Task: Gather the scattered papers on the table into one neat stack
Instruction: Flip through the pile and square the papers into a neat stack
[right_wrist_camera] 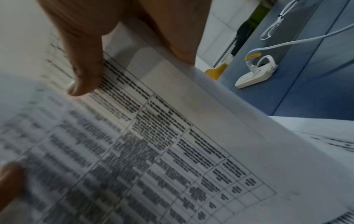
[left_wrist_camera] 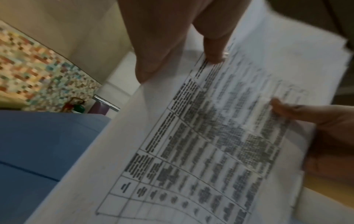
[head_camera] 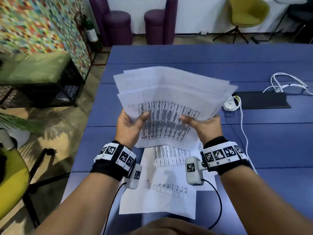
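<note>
A fanned sheaf of papers (head_camera: 171, 106) is held up above the blue table (head_camera: 254, 65), its far edges splayed and uneven. It is gripped at the left edge by the left hand (head_camera: 131, 123), whose thumb is pressed on the printed top sheet with the fingers curled behind. The opposite edge is gripped in the same way by the right hand (head_camera: 203, 126). In the left wrist view the left thumb (left_wrist_camera: 214, 51) is seen lying on the printed grid; in the right wrist view the right thumb (right_wrist_camera: 84, 75) is pressed on the same sheet.

Two loose sheets (head_camera: 162, 189) are left flat on the table directly beneath the wrists, overlapping one another and partly covered by the raised sheaf and the wrist cameras.

To the right of the sheaf, a white power strip (head_camera: 231, 104) lies on the table just beside the papers' right corner, with a white cable (head_camera: 243, 133) trailing from it toward the near edge. A black slot cover (head_camera: 264, 100) is set into the tabletop behind it, and a coil of white cord (head_camera: 284, 82) lies near its far side.

Beyond the table, two purple stools (head_camera: 135, 24) and an olive chair (head_camera: 249, 12) are seen against the wall. At the left, a yellow seat (head_camera: 11, 173) and a black wire bench (head_camera: 42, 78) stand on the floor.
</note>
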Motion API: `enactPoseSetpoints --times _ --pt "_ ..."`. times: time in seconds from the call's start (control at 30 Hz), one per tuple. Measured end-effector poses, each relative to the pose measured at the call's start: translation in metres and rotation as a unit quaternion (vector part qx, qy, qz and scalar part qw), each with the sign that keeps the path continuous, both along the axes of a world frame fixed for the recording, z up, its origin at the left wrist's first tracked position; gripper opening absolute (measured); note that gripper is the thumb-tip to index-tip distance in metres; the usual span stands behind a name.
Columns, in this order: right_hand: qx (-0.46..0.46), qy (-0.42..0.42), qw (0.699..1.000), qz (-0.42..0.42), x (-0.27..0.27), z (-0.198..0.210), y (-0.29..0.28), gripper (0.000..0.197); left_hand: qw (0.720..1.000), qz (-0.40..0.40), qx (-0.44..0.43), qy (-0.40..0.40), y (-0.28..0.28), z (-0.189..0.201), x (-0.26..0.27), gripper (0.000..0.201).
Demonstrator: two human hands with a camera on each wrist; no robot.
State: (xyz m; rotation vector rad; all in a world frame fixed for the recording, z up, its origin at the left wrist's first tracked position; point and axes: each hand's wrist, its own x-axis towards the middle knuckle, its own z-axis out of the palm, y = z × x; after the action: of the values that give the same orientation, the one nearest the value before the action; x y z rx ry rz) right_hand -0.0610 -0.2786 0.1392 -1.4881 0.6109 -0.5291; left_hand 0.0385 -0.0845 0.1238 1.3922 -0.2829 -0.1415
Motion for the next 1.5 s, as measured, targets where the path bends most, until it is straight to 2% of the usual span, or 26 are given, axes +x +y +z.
enactPoseSetpoints --times 0.07,0.13,0.2,0.33,0.5,0.57,0.7,0.8,0.93,1.1,1.23,1.37,1.5 --pt "-0.023 -0.016 1.000 0.006 0.001 0.005 0.005 0.047 1.000 0.012 -0.001 -0.008 -0.005 0.000 0.000 0.026" --pt "-0.019 -0.026 0.999 0.013 0.001 0.006 0.004 0.037 1.000 0.015 -0.002 -0.016 -0.005 0.001 0.000 0.028" --pt "-0.012 -0.032 0.999 0.018 0.000 0.005 -0.002 0.043 1.000 0.006 -0.012 -0.006 0.001 0.001 0.004 0.036" --pt "-0.022 0.012 0.998 0.063 -0.001 -0.005 -0.010 0.062 0.999 -0.052 0.003 -0.005 0.000 0.012 0.009 0.061" --pt "-0.004 -0.032 0.997 0.068 0.003 0.004 -0.007 0.075 0.998 -0.063 -0.007 0.002 -0.002 0.018 0.014 0.073" --pt "-0.005 -0.028 0.998 0.055 0.005 0.003 -0.009 0.071 0.999 -0.047 0.001 0.008 -0.003 0.013 0.015 0.073" --pt "0.010 -0.022 0.999 0.023 0.006 0.001 -0.009 0.062 1.000 -0.017 -0.005 0.020 -0.009 0.007 0.015 0.054" --pt "0.007 -0.038 0.999 -0.017 0.008 -0.001 -0.009 0.042 1.000 0.009 -0.007 0.001 -0.013 0.004 0.017 0.041" --pt "-0.051 -0.049 0.997 -0.039 0.018 -0.003 0.015 0.039 0.998 0.036 0.019 -0.044 -0.032 0.003 0.001 0.038" --pt "-0.081 -0.108 0.989 -0.067 0.016 0.025 0.017 0.033 0.991 0.073 -0.044 -0.103 -0.035 0.028 -0.004 0.038" --pt "-0.100 -0.139 0.984 -0.059 0.013 0.043 0.011 0.043 0.990 0.057 -0.049 -0.122 -0.028 0.042 0.002 0.043" --pt "-0.130 -0.104 0.984 -0.068 0.005 0.030 0.006 0.063 0.995 0.030 -0.043 -0.087 -0.019 0.030 -0.001 0.051" --pt "-0.214 -0.145 0.963 -0.080 0.000 0.025 0.006 0.113 0.995 0.026 -0.065 -0.072 -0.020 0.035 -0.004 0.059"
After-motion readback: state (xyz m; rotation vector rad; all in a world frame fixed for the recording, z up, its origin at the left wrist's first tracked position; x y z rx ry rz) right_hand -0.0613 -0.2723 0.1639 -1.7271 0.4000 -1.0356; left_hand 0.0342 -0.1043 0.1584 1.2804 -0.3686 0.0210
